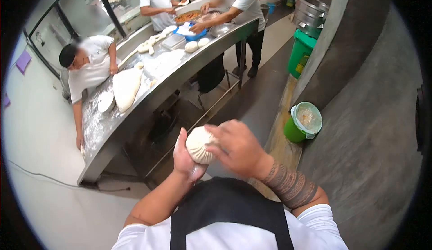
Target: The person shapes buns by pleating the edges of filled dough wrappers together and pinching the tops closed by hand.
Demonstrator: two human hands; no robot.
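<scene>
A round, pleated dough bun [200, 146] rests in my left hand [183, 156], whose palm and fingers cup it from the left and below. My right hand [235, 146] is at the bun's right side, with thumb and fingers pinched at the gathered pleats. Both hands are in front of my black apron, away from the table. The underside of the bun is hidden by my left palm.
A long metal table [155, 82] runs diagonally at the left, bearing a large dough piece [126, 88] and a white bowl [106, 101]. Three co-workers stand around it. A green bucket [294, 130] and a green bin [300, 54] stand at the right by a wall.
</scene>
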